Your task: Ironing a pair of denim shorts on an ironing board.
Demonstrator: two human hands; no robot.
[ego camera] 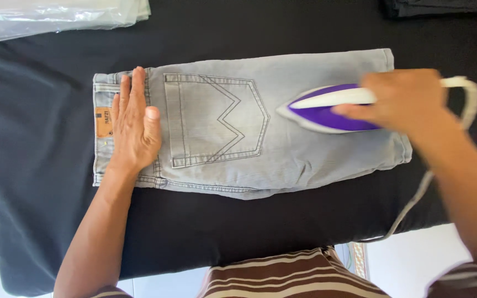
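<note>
The left hand (pixel 133 118) is lying flat, fingers spread and holding nothing, pressing the waistband of the folded pale-grey denim shorts (pixel 282 138), which are stretching lengthwise across the black padded worktop (pixel 40 182). Rightward, past the back pocket, the right hand (pixel 401 99) is closing its grip around the purple-and-white iron (pixel 318 113), its tip pointing toward the left hand.

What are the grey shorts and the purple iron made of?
The grey shorts look like faded denim: matte cloth with visible stitched seams and a sewn back pocket. The purple and white iron, held by the right hand, looks like smooth, slightly glossy plastic; its underside is hidden.
</note>
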